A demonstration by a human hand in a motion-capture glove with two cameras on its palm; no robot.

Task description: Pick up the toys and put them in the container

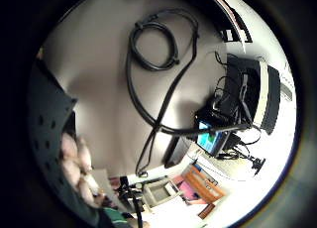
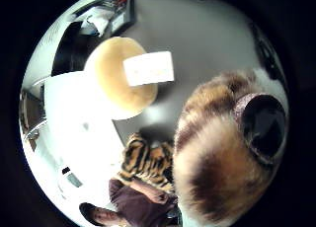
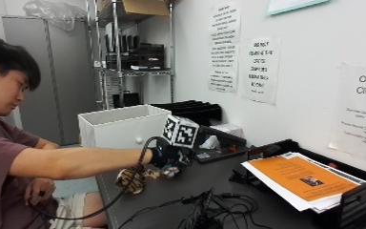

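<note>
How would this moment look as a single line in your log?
gloved right hand: grips brown-and-cream furry toy | striped tiger plush toy: on dark table | white box container: open

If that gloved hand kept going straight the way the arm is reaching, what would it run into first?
Probably the black tray lying by the wall beyond the right hand, which grips a furry toy. Depth is unclear; it might pass alongside the tray and reach the wall.

Even, bright indoor light fills the room. Glare whitens the white container in the thumb-side view. Both palm views darken and bend at their edges.
</note>
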